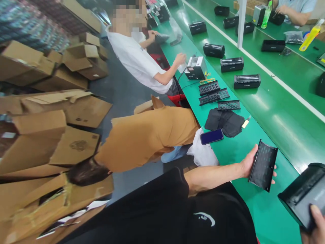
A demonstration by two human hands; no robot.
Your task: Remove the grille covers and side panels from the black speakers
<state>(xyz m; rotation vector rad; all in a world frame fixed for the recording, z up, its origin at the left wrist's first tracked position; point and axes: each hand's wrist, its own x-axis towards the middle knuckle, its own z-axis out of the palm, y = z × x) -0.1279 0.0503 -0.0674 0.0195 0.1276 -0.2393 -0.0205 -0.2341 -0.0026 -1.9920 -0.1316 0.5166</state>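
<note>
My left hand (247, 164) is closed round a flat black grille panel (262, 165), thumb on its near edge and fingertips showing past its far edge, held just above the green belt (276, 118). At the bottom right corner my right hand (315, 225) grips a black speaker housing (302, 195) from below. Only part of that hand shows.
A dark phone (211, 136), black cloth pieces (224, 122) and several grille panels (213, 92) lie on the belt. More black housings (246, 81) sit further along. A person in an orange-brown shirt (147, 135) bends down beside me; another in white (138, 59) works beyond. Cardboard boxes (50, 128) fill the left floor.
</note>
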